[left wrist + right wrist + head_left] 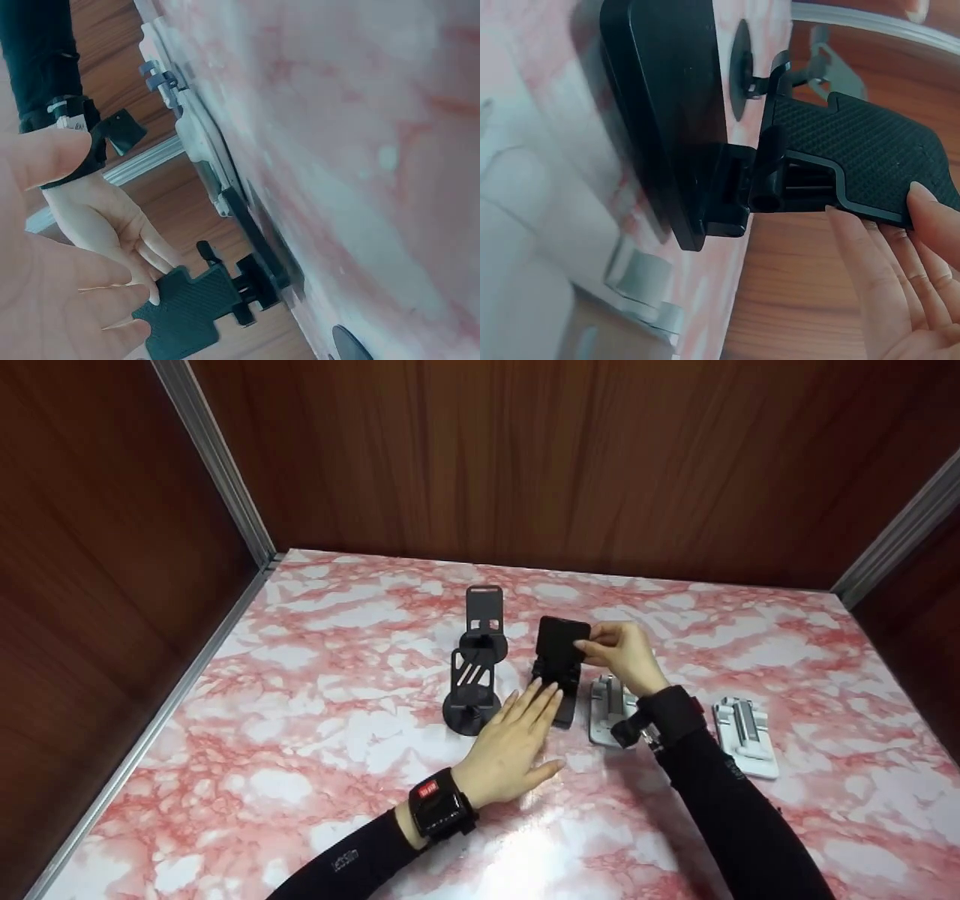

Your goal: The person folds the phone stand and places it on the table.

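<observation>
A black folding phone stand (562, 649) stands on the table with its back plate raised. In the right wrist view, the plate (870, 150) shows a ribbed surface and hinges to a flat base (679, 112). My right hand (624, 654) pinches the plate's right edge between thumb and fingers. With its fingers straight, my left hand (510, 750) reaches over the front of the stand's base, fingertips overlapping it in the head view. Directly right of the black stand lies a folded white phone stand (609, 709), partly hidden by the right wrist.
Two black round-based phone stands, the rear one (484, 611) and the front one (472, 682), stand left of the hands. Another folded white stand (746, 735) lies far right. Brown wood-look panels (525, 457) enclose the back and sides of the pink marbled table (300, 720).
</observation>
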Motion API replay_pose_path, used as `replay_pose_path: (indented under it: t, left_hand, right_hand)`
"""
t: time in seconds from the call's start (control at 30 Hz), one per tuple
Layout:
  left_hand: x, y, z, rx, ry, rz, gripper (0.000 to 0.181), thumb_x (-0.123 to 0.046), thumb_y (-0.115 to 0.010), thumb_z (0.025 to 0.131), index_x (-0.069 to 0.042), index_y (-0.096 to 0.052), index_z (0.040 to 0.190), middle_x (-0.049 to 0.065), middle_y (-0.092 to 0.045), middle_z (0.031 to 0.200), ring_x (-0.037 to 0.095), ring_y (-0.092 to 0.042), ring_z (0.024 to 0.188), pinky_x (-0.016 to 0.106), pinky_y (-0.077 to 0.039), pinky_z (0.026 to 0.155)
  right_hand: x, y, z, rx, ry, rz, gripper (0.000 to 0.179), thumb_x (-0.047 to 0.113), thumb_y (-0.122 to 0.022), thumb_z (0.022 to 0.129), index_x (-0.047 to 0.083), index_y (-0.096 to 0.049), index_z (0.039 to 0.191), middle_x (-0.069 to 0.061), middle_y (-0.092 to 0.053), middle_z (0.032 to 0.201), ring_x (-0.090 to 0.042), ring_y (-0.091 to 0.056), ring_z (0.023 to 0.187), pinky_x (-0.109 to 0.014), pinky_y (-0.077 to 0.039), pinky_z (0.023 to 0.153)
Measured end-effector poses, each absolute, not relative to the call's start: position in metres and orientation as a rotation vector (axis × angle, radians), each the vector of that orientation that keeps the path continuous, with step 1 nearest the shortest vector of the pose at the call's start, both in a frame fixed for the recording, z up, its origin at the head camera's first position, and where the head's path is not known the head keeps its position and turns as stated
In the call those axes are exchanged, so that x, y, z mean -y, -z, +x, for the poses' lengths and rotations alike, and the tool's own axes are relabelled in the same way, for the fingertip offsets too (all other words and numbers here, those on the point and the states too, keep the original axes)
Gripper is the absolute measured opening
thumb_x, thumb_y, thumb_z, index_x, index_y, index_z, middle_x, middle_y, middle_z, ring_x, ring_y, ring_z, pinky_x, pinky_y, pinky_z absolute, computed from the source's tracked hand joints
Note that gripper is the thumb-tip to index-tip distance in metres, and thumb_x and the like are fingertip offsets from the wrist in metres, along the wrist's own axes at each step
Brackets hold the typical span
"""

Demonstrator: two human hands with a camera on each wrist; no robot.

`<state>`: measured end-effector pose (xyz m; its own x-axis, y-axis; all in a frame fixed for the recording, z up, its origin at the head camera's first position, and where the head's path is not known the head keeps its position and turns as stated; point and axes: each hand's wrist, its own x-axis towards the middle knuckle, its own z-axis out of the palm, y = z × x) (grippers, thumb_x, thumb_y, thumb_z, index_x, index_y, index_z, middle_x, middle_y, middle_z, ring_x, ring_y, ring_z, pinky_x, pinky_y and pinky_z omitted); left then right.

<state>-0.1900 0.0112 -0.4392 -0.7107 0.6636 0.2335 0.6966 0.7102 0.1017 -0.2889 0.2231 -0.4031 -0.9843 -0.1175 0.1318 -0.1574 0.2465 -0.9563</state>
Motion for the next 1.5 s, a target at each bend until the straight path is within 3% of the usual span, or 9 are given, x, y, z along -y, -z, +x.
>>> replay_pose_path:
  t: [0.43, 0.73, 0.93, 1.03, 1.13, 1.27, 1.37, 1.5]
  left_hand:
    - [-0.006, 0.432, -0.202, 2.785, 0.804, -1.096, 0.082, -0.046, -0.047, 0.092, -0.005, -0.003, 0.149, 0.009, -0.002, 0.157, 0.025, -0.002, 0.145, 0.040, -0.011, 0.119]
    - [-0.016, 0.425, -0.209, 2.814, 1.414, -0.915, 0.082, -0.042, -0.047, 0.093, -0.009, 0.004, 0.149, 0.006, 0.005, 0.157, 0.019, 0.002, 0.145, 0.041, -0.008, 0.119]
    - [-0.026, 0.427, -0.219, 2.663, 2.162, -0.679, 0.076, -0.030, -0.047, 0.096, -0.012, 0.005, 0.149, 0.009, -0.006, 0.156, 0.024, -0.012, 0.143, 0.040, -0.013, 0.118]
    - [-0.030, 0.430, -0.225, 2.408, 2.615, -0.598, 0.071, -0.018, -0.043, 0.097, -0.009, 0.006, 0.148, 0.015, -0.008, 0.155, 0.028, -0.014, 0.143, 0.044, -0.015, 0.118]
    - [-0.033, 0.434, -0.230, 2.199, 2.905, -0.534, 0.064, -0.011, -0.038, 0.098, -0.005, 0.001, 0.148, 0.021, -0.018, 0.152, 0.032, -0.026, 0.139, 0.048, -0.020, 0.115]
    - [-0.033, 0.439, -0.233, 2.121, 3.008, -0.480, 0.055, -0.010, -0.037, 0.098, 0.001, -0.013, 0.146, 0.022, -0.033, 0.146, 0.034, -0.042, 0.129, 0.049, -0.028, 0.112]
    - [-0.033, 0.440, -0.233, 2.122, 3.008, -0.449, 0.051, -0.007, -0.039, 0.097, 0.002, -0.022, 0.144, 0.021, -0.036, 0.145, 0.032, -0.046, 0.126, 0.049, -0.032, 0.110]
    - [-0.033, 0.439, -0.233, 2.062, 3.039, -0.461, 0.048, 0.000, -0.039, 0.095, 0.005, -0.026, 0.141, 0.022, -0.039, 0.142, 0.031, -0.049, 0.124, 0.038, -0.042, 0.105]
  right_hand:
    - [-0.241, 0.379, -0.275, 2.409, -1.961, 0.358, 0.016, 0.004, -0.064, 0.085, -0.008, -0.055, 0.081, 0.000, -0.070, 0.073, -0.009, -0.068, 0.070, -0.027, -0.058, 0.070]
    - [-0.250, 0.362, -0.262, 2.349, -1.971, 0.381, 0.011, 0.005, -0.065, 0.084, -0.003, -0.059, 0.079, -0.001, -0.070, 0.073, -0.010, -0.067, 0.067, -0.028, -0.058, 0.069]
    - [-0.252, 0.354, -0.256, 2.325, -1.957, 0.430, 0.009, 0.005, -0.065, 0.084, -0.002, -0.060, 0.081, -0.002, -0.071, 0.076, -0.011, -0.068, 0.069, -0.030, -0.058, 0.070]
    - [-0.250, 0.351, -0.253, 2.331, -1.932, 0.442, 0.007, 0.005, -0.064, 0.084, 0.001, -0.061, 0.080, 0.000, -0.071, 0.076, -0.011, -0.068, 0.070, -0.028, -0.058, 0.070]
    - [-0.248, 0.349, -0.251, 2.328, -1.921, 0.447, 0.006, 0.004, -0.064, 0.085, 0.003, -0.061, 0.079, 0.000, -0.071, 0.076, -0.010, -0.067, 0.069, -0.026, -0.058, 0.069]
    - [-0.246, 0.347, -0.250, 2.338, -1.897, 0.450, 0.007, 0.003, -0.064, 0.084, 0.005, -0.062, 0.078, 0.000, -0.071, 0.076, -0.010, -0.067, 0.069, -0.027, -0.058, 0.069]
    - [-0.245, 0.348, -0.250, 2.350, -1.889, 0.444, 0.007, 0.005, -0.064, 0.084, 0.004, -0.061, 0.079, 0.000, -0.071, 0.077, -0.010, -0.067, 0.069, -0.029, -0.058, 0.070]
    - [-0.244, 0.351, -0.250, 2.360, -1.873, 0.430, 0.008, 0.007, -0.065, 0.084, 0.000, -0.061, 0.082, 0.000, -0.071, 0.077, -0.010, -0.066, 0.069, -0.030, -0.058, 0.070]
